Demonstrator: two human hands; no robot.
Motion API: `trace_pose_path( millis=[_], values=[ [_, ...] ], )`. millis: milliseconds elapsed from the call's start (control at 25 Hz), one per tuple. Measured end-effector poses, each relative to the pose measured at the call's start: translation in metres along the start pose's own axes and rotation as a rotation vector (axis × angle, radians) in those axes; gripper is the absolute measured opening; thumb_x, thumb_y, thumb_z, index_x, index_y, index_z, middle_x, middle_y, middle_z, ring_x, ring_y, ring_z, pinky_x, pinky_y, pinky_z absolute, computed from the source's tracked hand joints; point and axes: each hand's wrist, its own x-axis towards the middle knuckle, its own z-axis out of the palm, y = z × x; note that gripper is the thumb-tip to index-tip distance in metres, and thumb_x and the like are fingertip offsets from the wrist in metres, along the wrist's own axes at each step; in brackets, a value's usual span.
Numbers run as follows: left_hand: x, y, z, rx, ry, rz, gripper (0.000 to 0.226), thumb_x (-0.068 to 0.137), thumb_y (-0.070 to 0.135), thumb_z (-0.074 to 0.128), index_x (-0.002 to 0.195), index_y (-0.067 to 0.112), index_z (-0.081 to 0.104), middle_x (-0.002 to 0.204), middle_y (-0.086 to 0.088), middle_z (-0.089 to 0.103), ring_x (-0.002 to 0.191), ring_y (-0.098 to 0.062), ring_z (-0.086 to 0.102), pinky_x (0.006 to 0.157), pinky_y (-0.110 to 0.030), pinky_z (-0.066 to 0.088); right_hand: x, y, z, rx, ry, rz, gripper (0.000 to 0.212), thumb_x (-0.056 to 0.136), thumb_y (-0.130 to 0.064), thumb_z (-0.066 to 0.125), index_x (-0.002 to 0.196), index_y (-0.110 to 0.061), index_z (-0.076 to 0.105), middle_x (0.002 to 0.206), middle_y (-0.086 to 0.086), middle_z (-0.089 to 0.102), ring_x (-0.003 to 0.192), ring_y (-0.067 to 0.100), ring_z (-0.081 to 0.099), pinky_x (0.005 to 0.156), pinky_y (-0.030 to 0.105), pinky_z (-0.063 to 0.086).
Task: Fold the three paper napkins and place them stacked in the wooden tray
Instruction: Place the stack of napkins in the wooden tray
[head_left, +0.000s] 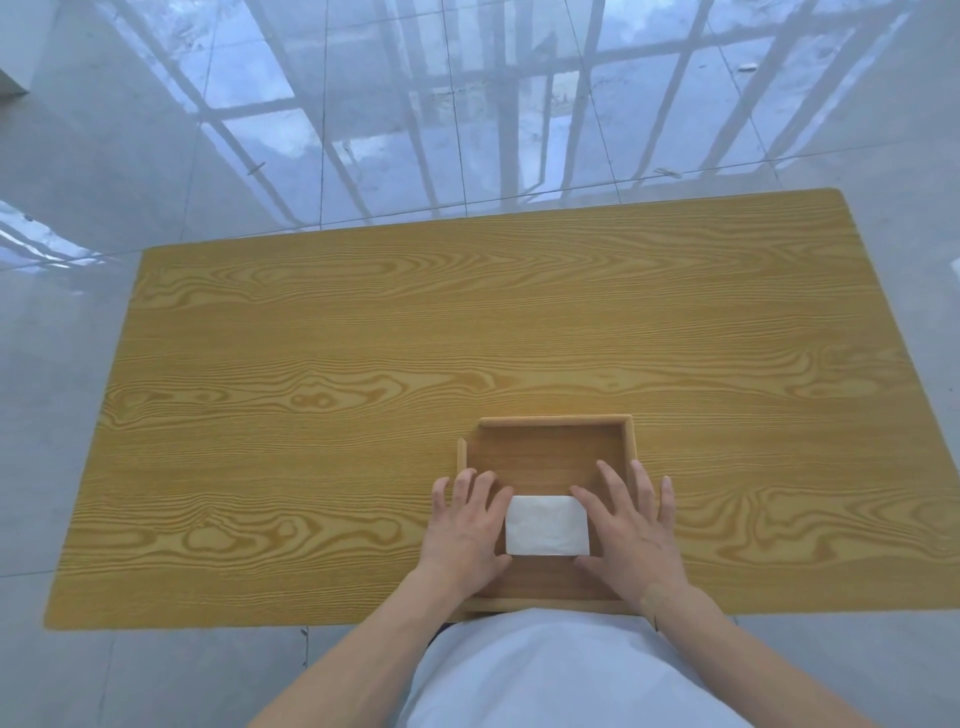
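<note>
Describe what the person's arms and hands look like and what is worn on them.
Both forearms are bare, with no sleeves reaching them. The left hand has no ring, glove or watch in view. The right hand is also ungloved, and a thin dark band or cord seems to circle its wrist, too small to identify. A pale light-blue garment covers the torso below.

From my remote feed I see a yellow wood-grain tabletop (363, 364) with rounded far corners, standing on a glossy pale tiled floor (156, 130) that mirrors window bars. The only thing I can see resting directly on it is a square wooden tray (556, 422), set at the near edge and slightly right of centre, its near rim almost flush with that edge. Everywhere else I see only the swirling grain, out to both ends.
</note>
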Motion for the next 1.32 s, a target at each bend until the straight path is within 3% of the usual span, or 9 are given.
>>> trace_pose_path(
  millis=[80, 280, 440, 680, 1320],
  values=[
    [0.0, 0.001, 0.0, -0.006, 0.007, -0.005, 0.078, 0.074, 0.052, 0.068, 0.139, 0.027, 0.033, 0.146, -0.004, 0.029, 0.139, -0.031, 0.018, 0.11, -0.051, 0.013, 0.001, -0.001, 0.0, 0.009, 0.014, 0.001, 0.086, 0.062, -0.055, 0.081, 0.137, -0.04, 0.043, 0.162, 0.006, 0.02, 0.148, 0.042, -0.002, 0.115, 0.066, -0.009],
    [-0.005, 0.003, 0.001, -0.018, 0.014, -0.013, 0.072, 0.075, 0.051, 0.067, 0.136, 0.028, 0.036, 0.147, -0.004, 0.028, 0.14, -0.031, 0.015, 0.11, -0.051, 0.011, -0.006, -0.001, 0.0, 0.039, 0.009, -0.017, 0.082, 0.057, -0.053, 0.084, 0.131, -0.039, 0.051, 0.159, 0.008, 0.028, 0.148, 0.044, 0.006, 0.115, 0.069, 0.0],
    [-0.015, 0.007, 0.008, -0.008, 0.008, -0.022, 0.071, 0.074, 0.053, 0.066, 0.134, 0.03, 0.036, 0.149, -0.005, 0.027, 0.142, -0.032, 0.01, 0.111, -0.056, 0.002, -0.017, 0.0, 0.004, 0.067, 0.03, -0.025, 0.083, 0.049, -0.053, 0.088, 0.124, -0.037, 0.057, 0.155, 0.011, 0.037, 0.145, 0.046, 0.016, 0.113, 0.071, 0.01],
    [-0.019, 0.012, 0.01, -0.014, -0.002, -0.041, 0.073, 0.072, 0.053, 0.067, 0.134, 0.032, 0.036, 0.152, -0.005, 0.021, 0.143, -0.033, 0.006, 0.111, -0.058, -0.006, -0.024, 0.0, 0.006, 0.065, 0.042, -0.005, 0.081, 0.048, -0.053, 0.089, 0.122, -0.036, 0.06, 0.154, 0.011, 0.039, 0.144, 0.046, 0.018, 0.112, 0.072, 0.014],
    [-0.016, 0.015, 0.01, -0.049, -0.017, -0.075, 0.075, 0.072, 0.049, 0.072, 0.135, 0.035, 0.033, 0.153, -0.004, 0.018, 0.144, -0.031, 0.005, 0.11, -0.057, -0.005, -0.021, 0.007, 0.015, 0.027, 0.006, 0.043, 0.082, 0.061, -0.064, 0.076, 0.134, -0.047, 0.042, 0.162, 0.006, 0.019, 0.146, 0.041, -0.007, 0.115, 0.063, -0.01]
  ],
)
